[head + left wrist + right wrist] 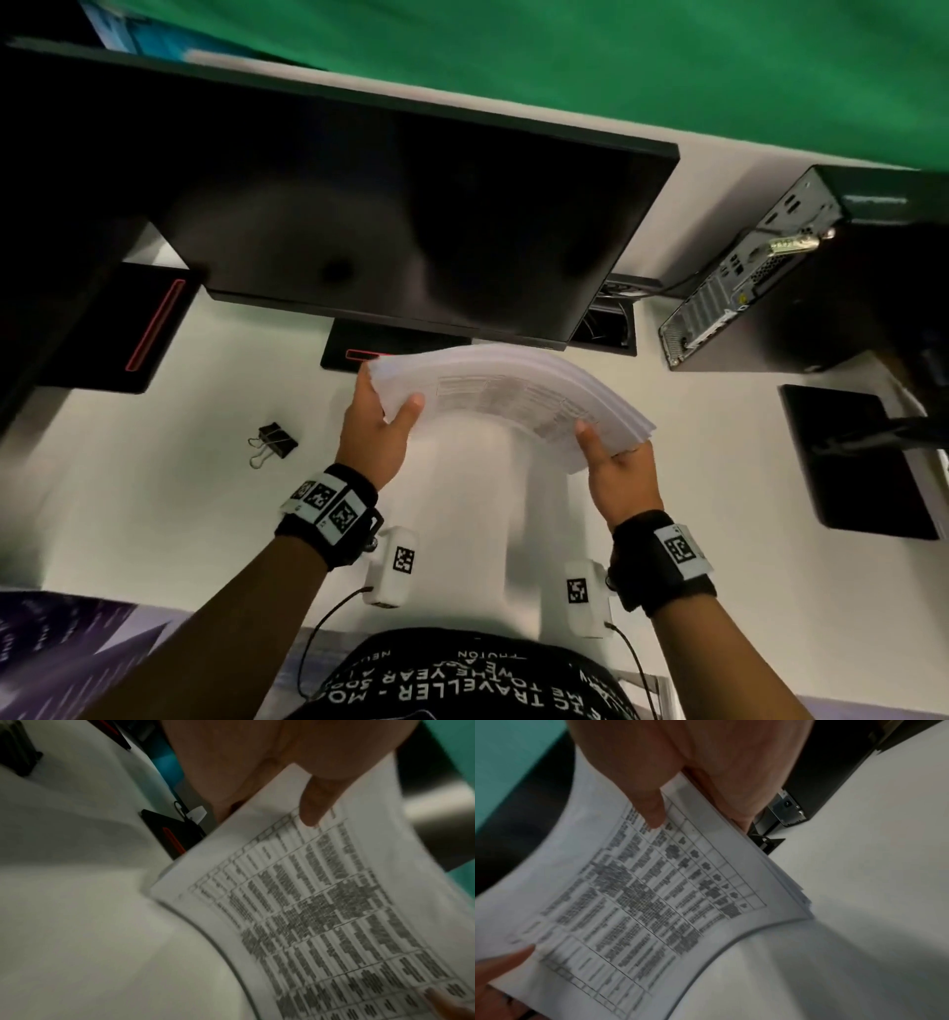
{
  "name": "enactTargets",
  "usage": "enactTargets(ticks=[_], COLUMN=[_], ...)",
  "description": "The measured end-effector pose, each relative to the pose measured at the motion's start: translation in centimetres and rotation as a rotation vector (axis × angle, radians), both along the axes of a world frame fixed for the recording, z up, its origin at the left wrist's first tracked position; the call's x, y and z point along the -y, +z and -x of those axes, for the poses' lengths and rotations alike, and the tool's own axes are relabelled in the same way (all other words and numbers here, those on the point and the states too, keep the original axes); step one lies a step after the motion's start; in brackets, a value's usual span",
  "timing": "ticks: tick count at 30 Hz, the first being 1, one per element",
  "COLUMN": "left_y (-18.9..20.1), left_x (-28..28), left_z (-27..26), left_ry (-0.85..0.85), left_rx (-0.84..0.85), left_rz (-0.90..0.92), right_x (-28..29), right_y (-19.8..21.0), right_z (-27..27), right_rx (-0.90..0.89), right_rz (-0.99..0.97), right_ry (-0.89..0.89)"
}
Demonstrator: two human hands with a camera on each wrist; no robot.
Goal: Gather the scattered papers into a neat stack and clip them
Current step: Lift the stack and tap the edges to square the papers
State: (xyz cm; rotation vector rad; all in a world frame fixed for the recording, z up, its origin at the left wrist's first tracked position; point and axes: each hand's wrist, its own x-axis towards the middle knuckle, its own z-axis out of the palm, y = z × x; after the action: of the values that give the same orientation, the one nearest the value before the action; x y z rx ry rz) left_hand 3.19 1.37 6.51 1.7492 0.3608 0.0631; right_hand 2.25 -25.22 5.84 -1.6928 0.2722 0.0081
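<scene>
Pinching the bowed paper stack at opposite ends, left hand and right hand, each grip closed.

A stack of white papers, its top sheet printed with a grey table of text, hangs bowed in an upward arch above the white desk, clear of the surface. The sheets are roughly squared, though their edges fan slightly at the 3 o'clock end. A black binder clip with silver wire handles lies on the desk at 9 o'clock from the stack, well apart from it.
</scene>
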Motion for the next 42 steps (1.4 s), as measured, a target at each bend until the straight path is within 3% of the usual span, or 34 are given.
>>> enactTargets(ticks=[5,8,14,21,27,42], left_y=[0.8,2.5,2.9,2.9,3.0,3.3], left_x=[0.0,0.7,0.9,0.8,0.5,0.8], left_z=[-0.3,-1.2,-2.2,-2.5,-2.8,-2.8], left_ry=[0.009,0.090,0.183,0.160,0.150,0.146], left_rx=[0.029,0.081,-0.011,0.100,0.099,0.141], left_rz=[0.209,0.152,0.062,0.047,0.091,0.119], right_x=[-0.3,-0.9,-1.6,-1.3,-1.1,-0.5], right_y=[1.2,2.7,3.1,3.1,3.3,3.0], right_z=[-0.3,-0.7,-1.0,-1.0,-1.1,-1.5], right_rx=[0.095,0.184,0.108,0.208,0.247,0.246], right_rz=[-0.093,-0.137,-0.084,-0.079,-0.145,-0.029], right_ry=[-0.061,-0.142,-0.278,-0.258,-0.249,-0.240])
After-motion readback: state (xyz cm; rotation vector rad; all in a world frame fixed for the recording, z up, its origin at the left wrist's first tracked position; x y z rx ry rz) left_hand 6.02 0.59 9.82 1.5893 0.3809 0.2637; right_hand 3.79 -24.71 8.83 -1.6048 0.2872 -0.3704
